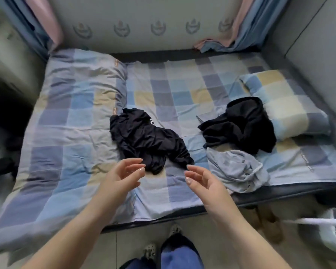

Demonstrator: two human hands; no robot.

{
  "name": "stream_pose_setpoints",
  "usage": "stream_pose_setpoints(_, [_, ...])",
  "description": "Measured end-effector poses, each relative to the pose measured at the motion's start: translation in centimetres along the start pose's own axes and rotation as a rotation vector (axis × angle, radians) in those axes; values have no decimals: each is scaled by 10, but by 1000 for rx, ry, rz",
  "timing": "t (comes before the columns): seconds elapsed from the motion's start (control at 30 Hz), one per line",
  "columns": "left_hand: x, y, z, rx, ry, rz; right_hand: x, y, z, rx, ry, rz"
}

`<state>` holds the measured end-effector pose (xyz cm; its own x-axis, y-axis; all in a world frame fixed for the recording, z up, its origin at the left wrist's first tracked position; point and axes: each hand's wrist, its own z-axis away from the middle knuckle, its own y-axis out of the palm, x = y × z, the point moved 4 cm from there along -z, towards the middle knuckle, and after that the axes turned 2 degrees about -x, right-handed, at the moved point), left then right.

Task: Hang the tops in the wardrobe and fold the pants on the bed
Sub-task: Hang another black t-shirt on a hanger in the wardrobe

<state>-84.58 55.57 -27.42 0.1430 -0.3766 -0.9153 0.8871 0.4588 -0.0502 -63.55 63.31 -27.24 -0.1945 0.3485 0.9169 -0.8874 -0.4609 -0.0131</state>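
Three crumpled garments lie on the checked bed [163, 90]. A dark navy garment [145, 140] with a small white mark is bunched at the middle. A black garment [241, 125] lies to the right, against a pillow. A light grey garment [235, 169] sits at the bed's front edge, below the black one. My left hand [122, 177] hovers just in front of the navy garment, fingers relaxed and holding nothing. My right hand [204, 181] hovers beside it, between the navy and grey garments, also holding nothing. Which pieces are tops or pants I cannot tell.
A folded checked quilt [70, 123] covers the bed's left half and a checked pillow [287, 105] lies at the right. Curtains [239, 35] hang at both back corners. Dark things [2, 166] lie on the floor at left, shoes [268, 224] under the bed's front edge.
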Motion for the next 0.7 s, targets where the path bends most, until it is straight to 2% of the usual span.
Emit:
stream_pose_setpoints(0.2, [15,17,-76,-120,-65,61,-4,-4,-110,56,35,33])
stream_pose_setpoints(0.37, [58,14,-154,-222,-180,134,-36,13,-195,109,87,85])
stream_pose_setpoints(0.47, [104,-5,-203,-300,-264,152,-72,24,-239,130,130,145])
stream_pose_setpoints(0.6, [180,-46,-269,-457,-311,50,-145,37,-293,175,195,308])
stream_pose_setpoints(0.7, [237,-64,-301,-491,-324,4,-200,47,-322,192,242,421])
